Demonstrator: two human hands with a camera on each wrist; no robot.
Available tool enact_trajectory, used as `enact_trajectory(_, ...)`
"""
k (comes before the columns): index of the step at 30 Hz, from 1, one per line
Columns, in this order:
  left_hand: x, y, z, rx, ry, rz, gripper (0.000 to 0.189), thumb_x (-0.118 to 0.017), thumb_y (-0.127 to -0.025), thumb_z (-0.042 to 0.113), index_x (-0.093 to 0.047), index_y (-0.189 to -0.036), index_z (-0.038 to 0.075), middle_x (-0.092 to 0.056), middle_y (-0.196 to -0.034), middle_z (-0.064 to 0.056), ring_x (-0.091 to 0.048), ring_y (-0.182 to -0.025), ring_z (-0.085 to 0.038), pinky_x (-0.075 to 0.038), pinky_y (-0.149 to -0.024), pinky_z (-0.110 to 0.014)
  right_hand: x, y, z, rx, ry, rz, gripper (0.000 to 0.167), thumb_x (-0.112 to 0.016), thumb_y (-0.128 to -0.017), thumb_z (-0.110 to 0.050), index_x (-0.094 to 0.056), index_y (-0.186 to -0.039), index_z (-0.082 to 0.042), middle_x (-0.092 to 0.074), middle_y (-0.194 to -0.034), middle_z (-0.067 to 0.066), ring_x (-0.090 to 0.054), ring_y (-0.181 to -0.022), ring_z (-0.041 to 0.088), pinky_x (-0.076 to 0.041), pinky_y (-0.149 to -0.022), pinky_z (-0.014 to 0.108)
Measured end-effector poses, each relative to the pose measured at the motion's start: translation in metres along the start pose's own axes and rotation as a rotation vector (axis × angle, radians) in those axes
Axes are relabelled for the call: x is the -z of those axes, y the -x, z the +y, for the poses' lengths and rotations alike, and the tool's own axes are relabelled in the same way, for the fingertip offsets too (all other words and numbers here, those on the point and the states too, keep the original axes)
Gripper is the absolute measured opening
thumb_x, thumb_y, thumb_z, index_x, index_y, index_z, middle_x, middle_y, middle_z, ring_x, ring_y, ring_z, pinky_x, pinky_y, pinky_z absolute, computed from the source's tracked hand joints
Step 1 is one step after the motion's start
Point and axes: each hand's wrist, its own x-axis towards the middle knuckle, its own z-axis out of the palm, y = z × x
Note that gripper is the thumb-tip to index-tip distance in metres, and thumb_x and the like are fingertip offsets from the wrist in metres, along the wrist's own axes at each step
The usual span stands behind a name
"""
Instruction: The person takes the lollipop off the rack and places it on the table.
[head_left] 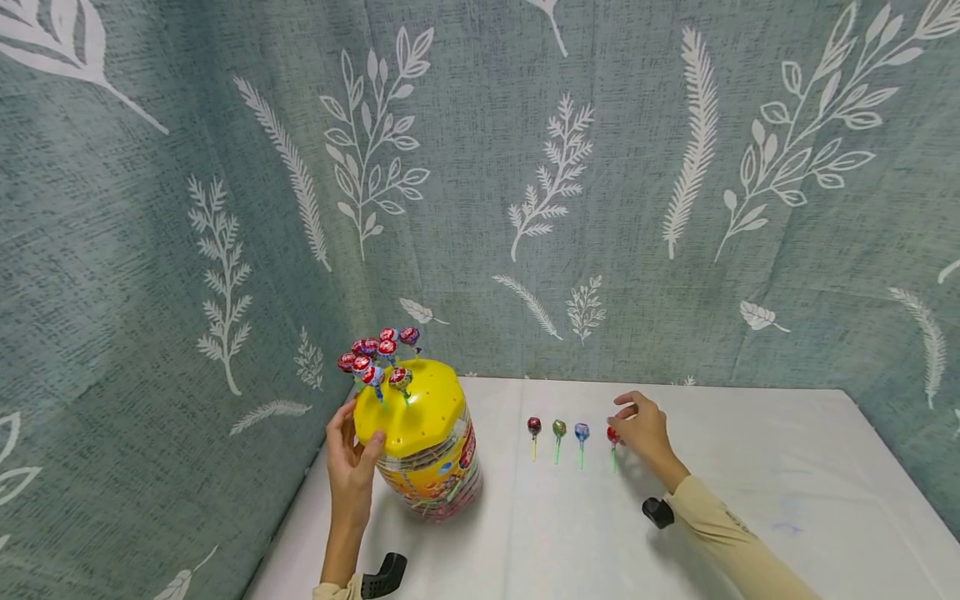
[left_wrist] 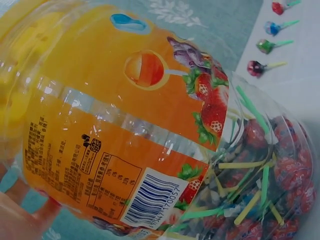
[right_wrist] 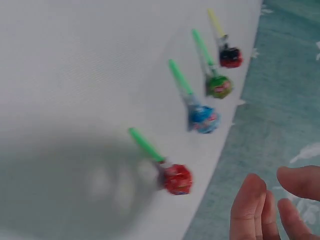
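A clear plastic candy jar (head_left: 431, 475) with a yellow lid (head_left: 427, 408) stands tilted at the left of the table, full of lollipops. Several lollipops (head_left: 400, 379) stick up out of the lid. My left hand (head_left: 351, 467) holds the jar's left side, thumb at the lid's edge. To the right a row lies on the table: a dark red lollipop (head_left: 534, 426), a green lollipop (head_left: 559, 428), a blue lollipop (head_left: 582, 432) and a red lollipop (right_wrist: 177, 179). Over the red one hovers my right hand (head_left: 643, 432), thumb and fingers apart, nothing between them.
The white table (head_left: 750, 467) runs back to a grey-green curtain (head_left: 480, 167) with white leaf prints. More curtain hangs along the left side. A black wrist device (head_left: 657, 512) sits by the right sleeve, and another black device (head_left: 384, 576) by the left.
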Motion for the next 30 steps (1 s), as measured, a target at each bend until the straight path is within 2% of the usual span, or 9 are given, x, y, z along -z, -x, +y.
enact_trajectory(2, 0.000, -0.001, 0.000, 0.006, -0.004, 0.006, 0.060, -0.056, -0.089, 0.006, -0.032, -0.144, 0.010, -0.039, -0.139, -0.005, -0.037, -0.129, -0.018, -0.037, -0.096, -0.017, 0.000, 0.000, -0.005, 0.024, -0.005, 0.003, 0.028, -0.070, -0.080, -0.003, -0.059, -0.105, 0.002, -0.061, -0.083, 0.013, -0.058, -0.059, 0.019, -0.050, -0.050, 0.027)
enact_trajectory(6, 0.000, -0.001, 0.000, 0.016, -0.014, 0.012, 0.059, -0.056, -0.089, 0.006, -0.032, -0.143, 0.011, -0.040, -0.138, -0.004, -0.037, -0.128, -0.018, -0.036, -0.096, -0.017, -0.001, 0.002, -0.017, 0.077, -0.041, 0.006, 0.025, -0.070, -0.079, -0.001, -0.061, -0.102, 0.003, -0.062, -0.081, 0.014, -0.060, -0.058, 0.024, -0.049, -0.047, 0.028)
enact_trajectory(11, 0.000, -0.001, 0.000, 0.016, -0.027, 0.013, 0.059, -0.056, -0.089, 0.006, -0.032, -0.144, 0.010, -0.041, -0.137, -0.004, -0.038, -0.128, -0.017, -0.036, -0.096, -0.018, -0.004, 0.005, -0.030, 0.085, -0.086, -0.024, 0.022, -0.069, -0.080, -0.001, -0.061, -0.101, 0.001, -0.061, -0.082, 0.013, -0.059, -0.053, 0.020, -0.048, -0.044, 0.028)
enact_trajectory(14, 0.001, -0.001, -0.001, 0.013, -0.027, 0.014, 0.060, -0.056, -0.089, 0.007, -0.032, -0.144, 0.010, -0.042, -0.137, -0.004, -0.038, -0.127, -0.017, -0.036, -0.095, -0.018, -0.006, 0.008, -0.040, 0.092, -0.108, -0.048, 0.022, -0.068, -0.082, -0.002, -0.062, -0.102, 0.000, -0.061, -0.084, 0.013, -0.059, -0.057, 0.017, -0.051, -0.048, 0.030)
enact_trajectory(20, 0.001, 0.000, -0.002, 0.009, -0.020, 0.015, 0.060, -0.056, -0.089, 0.007, -0.032, -0.144, 0.010, -0.042, -0.136, -0.005, -0.040, -0.125, -0.018, -0.037, -0.095, -0.018, -0.009, 0.017, -0.063, 0.161, -0.161, -0.068, 0.019, -0.069, -0.082, -0.001, -0.063, -0.100, 0.000, -0.062, -0.085, 0.013, -0.062, -0.069, 0.024, -0.054, -0.059, 0.038)
enact_trajectory(30, 0.001, 0.000, -0.008, 0.012, -0.022, 0.020, 0.062, -0.056, -0.088, 0.007, -0.031, -0.145, 0.013, -0.042, -0.136, -0.003, -0.039, -0.126, -0.017, -0.036, -0.096, -0.018, -0.010, 0.030, -0.094, 0.304, -0.217, -0.121, 0.018, -0.070, -0.083, -0.001, -0.064, -0.099, -0.001, -0.062, -0.086, 0.012, -0.062, -0.074, 0.024, -0.053, -0.059, 0.028)
